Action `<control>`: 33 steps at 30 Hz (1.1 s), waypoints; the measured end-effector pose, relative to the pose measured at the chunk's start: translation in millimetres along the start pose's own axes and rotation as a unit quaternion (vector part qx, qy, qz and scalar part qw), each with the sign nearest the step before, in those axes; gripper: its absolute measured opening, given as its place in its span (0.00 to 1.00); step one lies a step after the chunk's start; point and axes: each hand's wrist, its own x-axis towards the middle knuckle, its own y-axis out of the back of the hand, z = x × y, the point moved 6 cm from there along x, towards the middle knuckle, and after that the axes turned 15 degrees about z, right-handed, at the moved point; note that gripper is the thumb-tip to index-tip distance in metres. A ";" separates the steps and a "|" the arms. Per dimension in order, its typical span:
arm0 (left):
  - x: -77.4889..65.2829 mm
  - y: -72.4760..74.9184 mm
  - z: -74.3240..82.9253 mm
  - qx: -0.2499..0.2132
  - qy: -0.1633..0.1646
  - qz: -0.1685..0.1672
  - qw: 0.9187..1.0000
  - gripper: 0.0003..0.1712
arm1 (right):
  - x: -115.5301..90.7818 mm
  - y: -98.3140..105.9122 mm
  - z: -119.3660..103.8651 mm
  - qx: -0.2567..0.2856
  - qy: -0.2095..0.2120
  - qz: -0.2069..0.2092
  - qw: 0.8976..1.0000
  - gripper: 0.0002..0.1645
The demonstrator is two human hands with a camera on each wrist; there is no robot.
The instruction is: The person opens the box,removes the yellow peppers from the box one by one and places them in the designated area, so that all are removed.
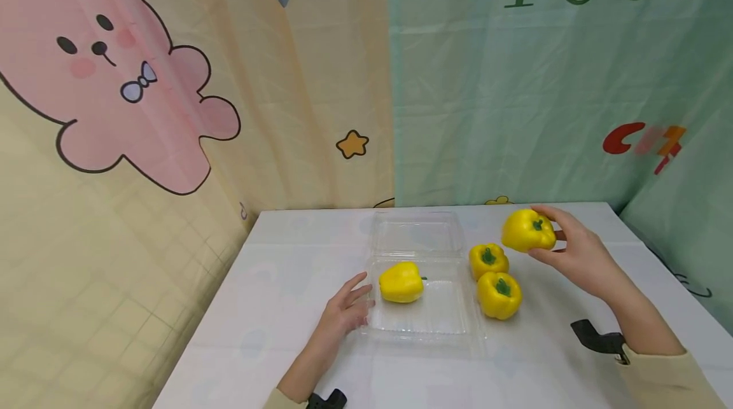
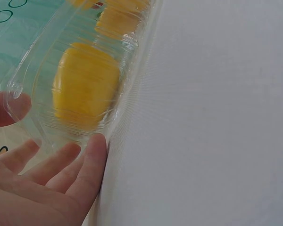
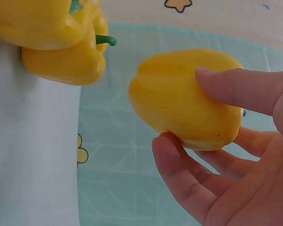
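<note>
My right hand [image 1: 578,255] grips a yellow bell pepper [image 1: 528,231] above the table, thumb on one side and fingers on the other; the right wrist view shows the same pepper [image 3: 188,99] between thumb and fingers. My left hand [image 1: 345,312] rests at the left side of a clear plastic clamshell box [image 1: 441,326], its fingers straight along the wall. Through that wall, the left wrist view shows a yellow pepper [image 2: 85,87] lying on its side in the box. The box's lid [image 1: 417,234] is folded back, away from me.
Two more yellow peppers stand on the table just right of the box, a farther one [image 1: 488,261] and a nearer one [image 1: 499,296]. A white cloth [image 1: 275,282] covers the table. Printed curtains [image 1: 321,78] hang behind it and at both sides.
</note>
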 end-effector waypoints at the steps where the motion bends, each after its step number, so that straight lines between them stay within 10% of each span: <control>1: 0.2 0.5 -0.3 0.000 -0.001 0.001 1.000 0.37 | -0.3 -0.3 1.5 -0.002 -0.003 -0.002 1.000 0.51; 33: 0.6 1.2 -1.9 -0.001 0.002 0.006 1.000 0.36 | -10.1 -25.1 39.0 -0.037 0.014 -0.108 0.993 0.45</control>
